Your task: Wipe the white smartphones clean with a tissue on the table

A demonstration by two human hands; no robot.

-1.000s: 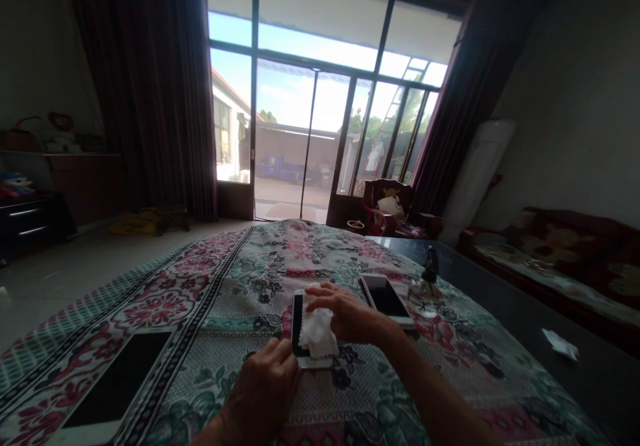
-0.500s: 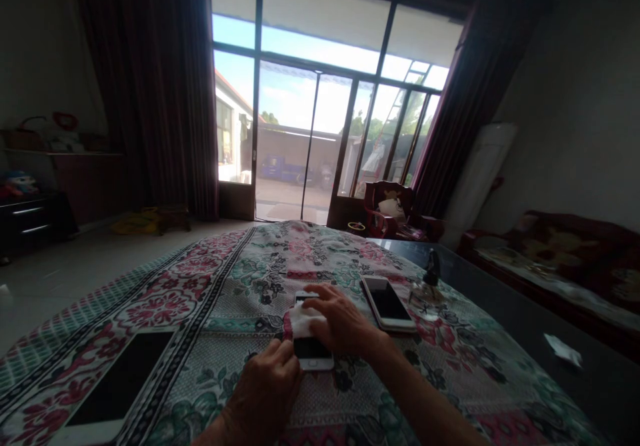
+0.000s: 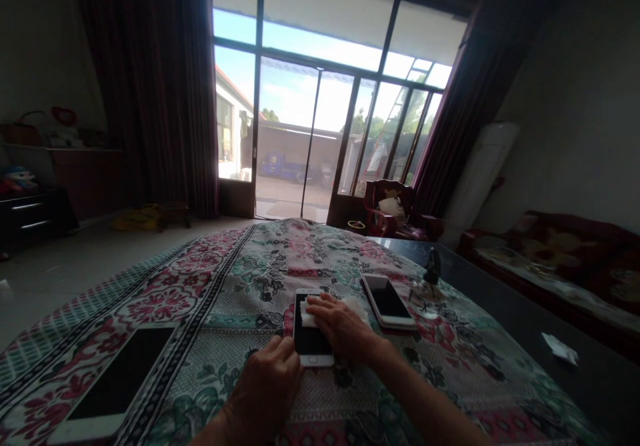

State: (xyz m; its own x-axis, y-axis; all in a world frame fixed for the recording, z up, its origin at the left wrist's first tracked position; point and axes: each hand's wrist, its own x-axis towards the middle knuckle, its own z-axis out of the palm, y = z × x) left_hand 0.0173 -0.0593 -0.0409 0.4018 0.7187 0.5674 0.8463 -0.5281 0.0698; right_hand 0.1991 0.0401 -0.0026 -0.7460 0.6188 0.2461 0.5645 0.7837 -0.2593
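White cloth (image 3: 307, 315) lies pressed under the flat, unclenched right hand (image 3: 341, 327) on the upper screen of a smartphone (image 3: 311, 343) at lower centre, apparently mid-wipe, while the left hand (image 3: 266, 385) grips its lower edge with curled fingers.

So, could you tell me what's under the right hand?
A white cloth shows under the right hand, pressed on the middle phone. The hand hides most of the cloth and the phone's right edge.
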